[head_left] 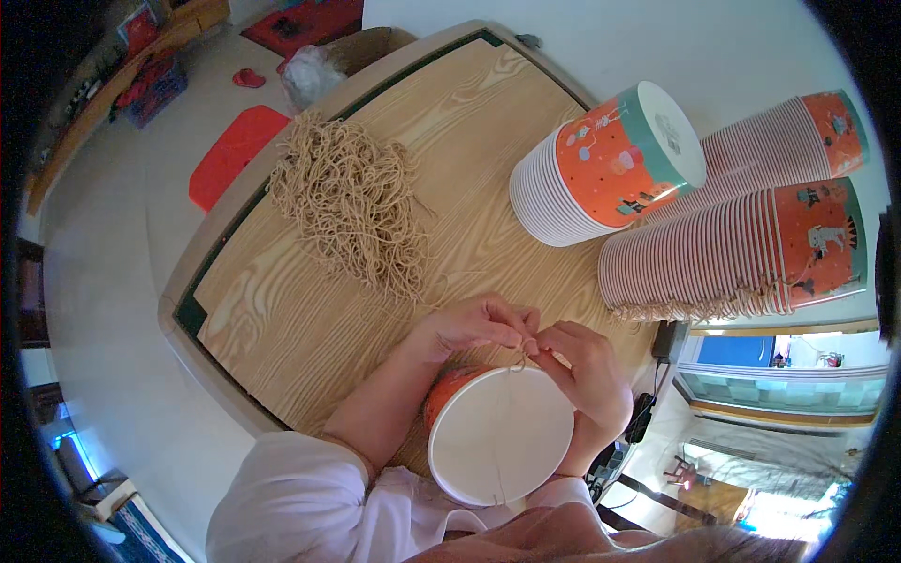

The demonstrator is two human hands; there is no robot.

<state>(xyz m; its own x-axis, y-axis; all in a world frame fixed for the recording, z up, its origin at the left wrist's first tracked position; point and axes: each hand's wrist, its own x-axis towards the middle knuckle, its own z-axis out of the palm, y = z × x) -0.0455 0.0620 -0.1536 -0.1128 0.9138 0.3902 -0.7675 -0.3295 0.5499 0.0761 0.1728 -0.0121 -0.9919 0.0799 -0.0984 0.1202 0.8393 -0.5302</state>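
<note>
A paper bucket [449, 392] with an orange printed outside and white inside lies tilted against me, its round mouth facing up toward me. A thin tan twine [497, 441] spans the mouth from the far rim to the near rim. At the far rim my left hand [481, 324] pinches the twine between its fingertips. My right hand [589, 371] meets it there, thumb and finger closed on the same twine, which makes a small loop by the rim. Fingers partly hide that spot.
A tangled heap of tan twine [352, 206] lies on the wood-grain table [460, 122]. At the right stand a nested bucket stack [601, 169] and two longer stacks [723, 244] lying down, with twine strands along the nearer one. A red stool [236, 155] stands beyond the left edge.
</note>
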